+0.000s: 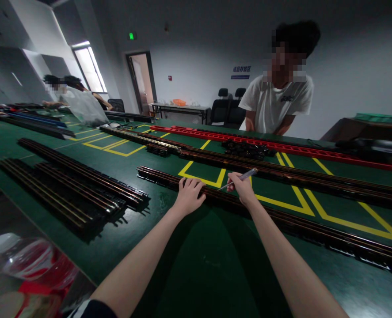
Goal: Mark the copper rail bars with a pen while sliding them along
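A long black rail (315, 229) with copper-coloured strips along its length lies across the green table in front of me. My left hand (189, 197) is curled over it near its left part, with the fingers on the far side and the thumb on the near side. To the right of it, my right hand (241, 189) grips the grey handle of a screwdriver (249, 173). The thin metal shaft slants down to the left, its tip at the rail between my hands. Whether the tip touches a screw is too small to tell.
Several similar strips (79, 176) lie at left. Behind my rail run another long dark rail (315, 177), a pile of black parts (245, 149) and a red rail (282, 147). A co-worker (275, 101) stands opposite. A bottle (33, 263) is at lower left.
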### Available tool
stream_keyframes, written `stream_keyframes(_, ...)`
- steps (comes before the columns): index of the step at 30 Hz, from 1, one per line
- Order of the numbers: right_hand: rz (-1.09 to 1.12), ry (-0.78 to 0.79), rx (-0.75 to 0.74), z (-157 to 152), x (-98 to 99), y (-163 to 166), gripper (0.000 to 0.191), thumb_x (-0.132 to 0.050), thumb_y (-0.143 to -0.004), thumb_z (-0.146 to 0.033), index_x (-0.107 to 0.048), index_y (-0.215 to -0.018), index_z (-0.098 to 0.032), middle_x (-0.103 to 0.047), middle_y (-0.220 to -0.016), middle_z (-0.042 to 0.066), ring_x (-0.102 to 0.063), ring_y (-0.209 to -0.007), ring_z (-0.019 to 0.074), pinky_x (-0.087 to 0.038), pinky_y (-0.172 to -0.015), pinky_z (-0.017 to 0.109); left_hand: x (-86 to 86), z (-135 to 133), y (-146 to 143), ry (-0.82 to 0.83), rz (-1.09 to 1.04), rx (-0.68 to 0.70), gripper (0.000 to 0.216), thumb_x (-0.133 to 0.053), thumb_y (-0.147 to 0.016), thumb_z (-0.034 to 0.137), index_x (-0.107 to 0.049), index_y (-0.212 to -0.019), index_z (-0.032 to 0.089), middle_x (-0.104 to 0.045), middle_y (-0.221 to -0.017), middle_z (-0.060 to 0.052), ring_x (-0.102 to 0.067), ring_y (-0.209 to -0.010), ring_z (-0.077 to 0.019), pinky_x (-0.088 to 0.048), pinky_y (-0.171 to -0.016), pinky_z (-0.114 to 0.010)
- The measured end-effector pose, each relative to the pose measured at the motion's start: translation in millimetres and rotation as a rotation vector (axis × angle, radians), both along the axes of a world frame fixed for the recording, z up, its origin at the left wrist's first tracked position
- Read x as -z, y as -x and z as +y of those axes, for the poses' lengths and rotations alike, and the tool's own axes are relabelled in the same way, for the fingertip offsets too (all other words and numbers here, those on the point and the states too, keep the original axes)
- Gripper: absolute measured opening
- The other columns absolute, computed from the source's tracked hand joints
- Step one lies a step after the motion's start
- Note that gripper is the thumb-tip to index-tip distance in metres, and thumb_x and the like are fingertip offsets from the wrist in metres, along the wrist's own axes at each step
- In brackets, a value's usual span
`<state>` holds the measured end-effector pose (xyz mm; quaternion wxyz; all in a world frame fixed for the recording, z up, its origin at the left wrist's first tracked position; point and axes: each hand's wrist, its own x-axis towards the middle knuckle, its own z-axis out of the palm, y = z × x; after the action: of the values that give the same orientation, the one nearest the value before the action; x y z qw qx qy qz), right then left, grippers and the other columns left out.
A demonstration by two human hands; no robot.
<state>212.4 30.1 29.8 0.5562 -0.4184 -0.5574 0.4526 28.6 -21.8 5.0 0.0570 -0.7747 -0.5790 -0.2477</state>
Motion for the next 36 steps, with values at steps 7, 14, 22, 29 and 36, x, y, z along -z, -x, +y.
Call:
stream_keyframes(7, -0.033, 0.002, 0.025, -0.6, -2.2, 0.9, 0.028, -0.058, -0.066, -0.035, -0.051, -0.044, -0.019, -0.042, -0.033, -0.006, -0.046, -0.032, 0.0084, -0.04, -0.038, 0.02, 4.7, 1.8, -0.7, -0.066, 0.051, 0.048, 0.031, -0.048, -0.082, 0.019, -0.057, -0.111, 0.024, -0.062, -0.117, -0.004, -0.049, -0.112, -0.0236, -0.023, -0.105, -0.048)
stream_keyframes(14, -0.075, -0.001, 0.013, -2.1, -3.3, 3.7, 0.028, -0.057, -0.069, -0.034, -0.051, -0.045, -0.02, -0.045, -0.034, -0.005, -0.047, -0.033, 0.0087, -0.04, -0.039, 0.02, 3.1, 0.5, -0.6, -0.072, 0.073, 0.066, 0.031, -0.044, -0.082, 0.015, -0.058, -0.108, 0.024, -0.063, -0.118, -0.004, -0.049, -0.113, -0.0233, -0.021, -0.106, -0.047)
stream_keyframes(22, -0.15, 0.004, -0.022, -4.5, -3.8, 9.3, 0.027, -0.06, -0.071, -0.036, -0.055, -0.05, -0.019, -0.051, -0.039, -0.004, -0.049, -0.036, 0.0085, -0.039, -0.041, 0.019, 0.2, 0.1, 2.1, -0.061, 0.05, 0.003, 0.038, -0.042, -0.078, 0.007, -0.06, -0.106, 0.024, -0.064, -0.113, -0.004, -0.049, -0.112, -0.0233, -0.024, -0.103, -0.046)
stream_keyframes(29, -0.139, 0.01, -0.037, 0.4, 0.1, 2.6, 0.029, -0.061, -0.069, -0.04, -0.054, -0.05, -0.019, -0.049, -0.036, -0.004, -0.048, -0.035, 0.0084, -0.039, -0.04, 0.019, -3.1, -1.3, 0.5, -0.072, 0.026, -0.073, 0.042, -0.041, -0.074, 0.002, -0.062, -0.103, 0.024, -0.065, -0.109, -0.003, -0.05, -0.108, -0.0236, -0.026, -0.101, -0.044)
stream_keyframes(36, -0.078, 0.016, -0.052, 0.6, 1.6, 4.4, 0.03, -0.063, -0.066, -0.042, -0.055, -0.049, -0.019, -0.049, -0.036, -0.004, -0.047, -0.034, 0.0083, -0.039, -0.039, 0.019, -2.5, -0.3, 1.6, -0.053, -0.014, -0.104, 0.041, -0.041, -0.074, 0.001, -0.061, -0.1, 0.024, -0.065, -0.107, -0.003, -0.05, -0.108, -0.0234, -0.027, -0.1, -0.043)
